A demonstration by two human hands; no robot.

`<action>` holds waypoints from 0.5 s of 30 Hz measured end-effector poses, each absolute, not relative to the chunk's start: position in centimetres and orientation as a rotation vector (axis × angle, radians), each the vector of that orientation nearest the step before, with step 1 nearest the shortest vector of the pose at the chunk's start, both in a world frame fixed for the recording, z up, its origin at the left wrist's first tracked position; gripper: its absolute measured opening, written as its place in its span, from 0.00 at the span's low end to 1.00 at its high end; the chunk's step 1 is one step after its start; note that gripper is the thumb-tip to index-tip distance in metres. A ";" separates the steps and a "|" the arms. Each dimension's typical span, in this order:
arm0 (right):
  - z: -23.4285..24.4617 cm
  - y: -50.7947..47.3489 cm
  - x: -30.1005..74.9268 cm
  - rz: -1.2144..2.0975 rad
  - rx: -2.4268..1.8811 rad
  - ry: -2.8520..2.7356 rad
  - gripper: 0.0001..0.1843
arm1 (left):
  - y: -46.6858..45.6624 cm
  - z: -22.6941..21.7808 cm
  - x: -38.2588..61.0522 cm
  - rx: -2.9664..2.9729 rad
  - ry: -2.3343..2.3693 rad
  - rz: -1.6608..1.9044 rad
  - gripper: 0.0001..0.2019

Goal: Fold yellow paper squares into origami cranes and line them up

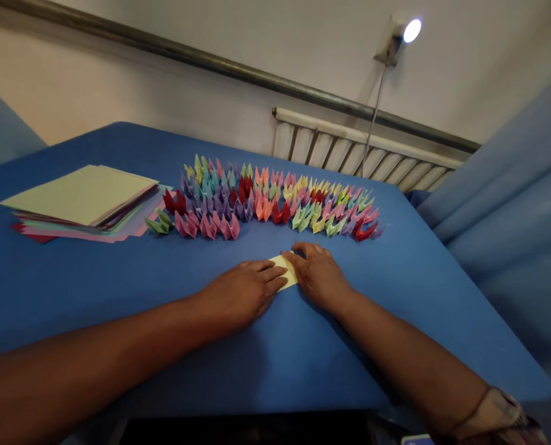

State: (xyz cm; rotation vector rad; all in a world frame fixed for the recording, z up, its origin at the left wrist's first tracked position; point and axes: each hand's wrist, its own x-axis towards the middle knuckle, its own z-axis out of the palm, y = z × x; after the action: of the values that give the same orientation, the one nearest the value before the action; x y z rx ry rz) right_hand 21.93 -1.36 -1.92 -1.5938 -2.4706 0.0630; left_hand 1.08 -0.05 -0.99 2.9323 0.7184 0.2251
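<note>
A small piece of folded pale yellow paper (288, 278) lies on the blue tabletop in front of me. My left hand (245, 290) rests on the paper's left part, its fingers stretched out flat. At the right edge, my right hand (319, 275) grips the paper with bent fingers, the thumb side on top. Both hands hide parts of the sheet, so its full shape cannot be made out. Just beyond them stand rows of many-coloured folded paper cranes (266, 198), wings pointing up.
A stack of coloured paper sheets (81, 194), pale yellow on top, lies at the left of the blue table (173, 383). Behind the table are a radiator (331, 145), a wall pipe (210, 67) and a lit lamp (411, 31). A blue curtain (502, 204) hangs at the right.
</note>
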 end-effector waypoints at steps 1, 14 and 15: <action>-1.9 -1.4 21.9 0.049 -1.613 -2.477 0.23 | 0.0 -1.0 1.1 2.932 0.716 0.226 0.18; -1.6 -1.4 21.8 0.077 -1.686 -2.422 0.23 | 0.0 -1.1 1.2 2.974 0.716 0.178 0.18; -1.6 -1.3 21.8 0.074 -1.685 -2.424 0.23 | 0.0 -1.0 1.2 2.971 0.718 0.185 0.18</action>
State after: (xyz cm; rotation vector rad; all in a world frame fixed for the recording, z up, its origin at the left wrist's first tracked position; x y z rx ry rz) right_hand 21.84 -1.32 -1.65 -1.6849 -2.4236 0.0740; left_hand 1.22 0.02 -1.00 2.9707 0.7177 0.1846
